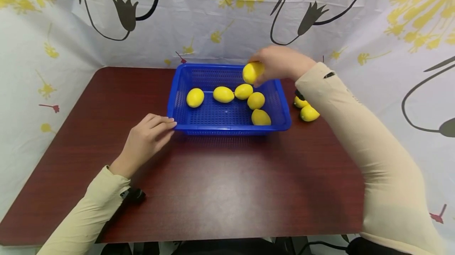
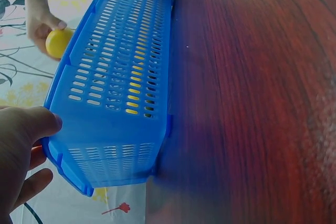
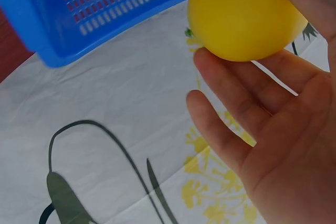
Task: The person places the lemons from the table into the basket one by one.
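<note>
A blue plastic basket with slotted walls stands on the table, several yellow lemons lying inside, one lemon apart at the left. My left hand pinches the basket's near left corner; in the left wrist view the thumb lies on the rim and the fingers are behind it. Over the basket's far right part, my right hand holds another lemon between thumb and fingers. The right wrist view shows this lemon raised beside the basket wall, with one finger away from it.
To the right of the basket, lemons lie on the dark red table, partly hidden by my right forearm. A white cloth with yellow and grey flower prints hangs behind the table and at its sides.
</note>
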The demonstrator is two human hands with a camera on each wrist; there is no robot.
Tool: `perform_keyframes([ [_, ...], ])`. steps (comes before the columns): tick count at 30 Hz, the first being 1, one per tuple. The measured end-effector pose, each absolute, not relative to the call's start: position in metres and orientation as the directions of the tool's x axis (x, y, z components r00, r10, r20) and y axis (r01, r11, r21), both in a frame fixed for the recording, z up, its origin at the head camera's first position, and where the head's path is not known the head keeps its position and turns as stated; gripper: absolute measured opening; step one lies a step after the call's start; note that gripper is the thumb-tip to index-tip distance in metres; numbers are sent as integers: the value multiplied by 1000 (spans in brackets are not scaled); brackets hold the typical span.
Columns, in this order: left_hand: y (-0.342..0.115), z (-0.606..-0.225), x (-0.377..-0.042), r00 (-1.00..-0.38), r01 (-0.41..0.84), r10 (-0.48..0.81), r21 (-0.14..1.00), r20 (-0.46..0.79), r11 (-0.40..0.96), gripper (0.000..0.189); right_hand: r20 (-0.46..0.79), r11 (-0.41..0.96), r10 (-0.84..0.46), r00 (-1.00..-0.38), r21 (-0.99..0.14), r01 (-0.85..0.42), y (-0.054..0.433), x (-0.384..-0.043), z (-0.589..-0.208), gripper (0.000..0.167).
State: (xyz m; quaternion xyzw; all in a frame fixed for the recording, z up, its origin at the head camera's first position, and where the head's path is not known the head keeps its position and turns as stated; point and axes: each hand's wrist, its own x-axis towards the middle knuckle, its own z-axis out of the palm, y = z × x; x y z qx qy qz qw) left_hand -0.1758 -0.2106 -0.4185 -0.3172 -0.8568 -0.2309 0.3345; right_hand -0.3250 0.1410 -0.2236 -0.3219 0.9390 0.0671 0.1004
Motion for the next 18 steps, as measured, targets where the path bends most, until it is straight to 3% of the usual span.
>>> perform_keyframes([
  [18, -211, -421, -177, -577, 696, 387, 185, 719, 694, 29, -42, 715, -699, -714, -20, -699, 102, -339, -257, 74],
])
